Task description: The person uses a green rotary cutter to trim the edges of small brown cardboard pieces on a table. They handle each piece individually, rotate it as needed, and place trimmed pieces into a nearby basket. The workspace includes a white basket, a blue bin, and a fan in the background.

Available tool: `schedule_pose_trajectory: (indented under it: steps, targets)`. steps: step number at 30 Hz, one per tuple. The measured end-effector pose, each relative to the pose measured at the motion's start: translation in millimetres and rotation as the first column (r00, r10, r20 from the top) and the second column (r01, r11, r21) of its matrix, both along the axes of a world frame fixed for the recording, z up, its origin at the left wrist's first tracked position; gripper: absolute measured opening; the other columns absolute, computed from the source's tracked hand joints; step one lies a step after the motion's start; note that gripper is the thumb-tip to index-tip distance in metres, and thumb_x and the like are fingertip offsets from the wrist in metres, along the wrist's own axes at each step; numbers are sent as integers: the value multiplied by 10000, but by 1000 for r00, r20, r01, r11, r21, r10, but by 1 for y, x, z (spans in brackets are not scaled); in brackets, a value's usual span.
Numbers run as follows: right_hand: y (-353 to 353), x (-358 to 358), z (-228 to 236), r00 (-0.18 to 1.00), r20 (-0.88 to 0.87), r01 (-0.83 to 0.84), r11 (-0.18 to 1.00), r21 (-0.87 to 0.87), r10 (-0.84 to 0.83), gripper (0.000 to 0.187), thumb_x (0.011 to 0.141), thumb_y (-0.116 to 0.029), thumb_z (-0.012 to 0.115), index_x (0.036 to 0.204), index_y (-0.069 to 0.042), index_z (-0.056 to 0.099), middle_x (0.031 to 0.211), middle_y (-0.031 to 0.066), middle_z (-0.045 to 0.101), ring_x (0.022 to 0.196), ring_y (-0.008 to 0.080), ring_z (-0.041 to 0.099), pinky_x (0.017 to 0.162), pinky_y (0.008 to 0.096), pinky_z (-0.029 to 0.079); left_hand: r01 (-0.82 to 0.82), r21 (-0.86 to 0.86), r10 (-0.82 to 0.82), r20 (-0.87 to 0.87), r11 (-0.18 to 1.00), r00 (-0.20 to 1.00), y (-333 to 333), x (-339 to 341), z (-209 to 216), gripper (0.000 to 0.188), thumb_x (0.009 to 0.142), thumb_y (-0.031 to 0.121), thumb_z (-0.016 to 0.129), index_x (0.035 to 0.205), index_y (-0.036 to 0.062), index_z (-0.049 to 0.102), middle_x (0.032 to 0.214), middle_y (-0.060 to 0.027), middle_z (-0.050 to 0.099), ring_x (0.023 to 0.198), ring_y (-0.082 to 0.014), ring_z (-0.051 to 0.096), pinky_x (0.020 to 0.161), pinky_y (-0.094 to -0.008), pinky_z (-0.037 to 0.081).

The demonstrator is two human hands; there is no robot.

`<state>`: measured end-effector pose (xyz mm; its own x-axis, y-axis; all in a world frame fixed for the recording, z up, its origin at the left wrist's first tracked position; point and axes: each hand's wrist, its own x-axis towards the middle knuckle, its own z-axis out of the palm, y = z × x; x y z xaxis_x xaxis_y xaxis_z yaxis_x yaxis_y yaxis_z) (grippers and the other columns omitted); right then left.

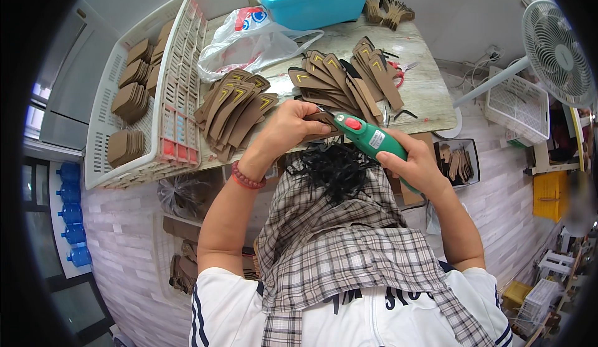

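Note:
My right hand (408,158) is wrapped round a green handheld electric cutter (367,136) with a red button. Its front end meets a brown flat piece with a dark edge (321,123), which my left hand (288,121) pinches between thumb and fingers. Where the tool touches the piece is partly hidden. A heap of thin black trimmings (333,169) lies on the plaid apron (349,247) over my lap. Beyond my hands are a pile of brown curved pieces with yellow angled marks (233,107) and another pile of such pieces (327,76), some black-edged.
On the table (430,98) are a white plastic bag (249,45), a blue bin (317,4) and red-handled scissors (400,73). A white crate (177,107) with brown stacks stands left. At right are a fan (557,54) and an open box of pieces (458,160).

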<state>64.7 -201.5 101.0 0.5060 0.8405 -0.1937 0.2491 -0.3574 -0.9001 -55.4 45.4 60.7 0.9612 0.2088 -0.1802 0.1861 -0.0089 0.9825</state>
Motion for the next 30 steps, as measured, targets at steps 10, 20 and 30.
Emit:
schedule_pose_trajectory:
  steps: [10,20,30]
  targets:
    - [-8,-3,-37,965,-181,206,974,92,-187,400,867,-213,667,1201,-12,577,738,17,602,549,50,514,473,209,426,-473,516,494,107,714,863,133,-58,2,201,815,86,647,981,-27,646,878,-83,658,814,-178,621,718,-320,493]
    - [-20,-6,-48,944,-233,261,962,85,-235,396,882,-247,654,1189,-9,576,770,23,603,589,54,520,490,216,436,-832,-4,822,-146,555,550,39,81,-105,345,818,265,730,828,-29,550,744,-102,580,374,-142,459,303,-260,298]
    - [-6,-11,-38,952,-175,277,951,135,-252,402,870,-257,669,1182,-18,584,726,9,593,547,51,503,500,218,422,-792,-342,840,401,507,365,34,61,-57,99,856,26,637,921,-7,570,809,-38,614,686,-96,564,636,-238,471]
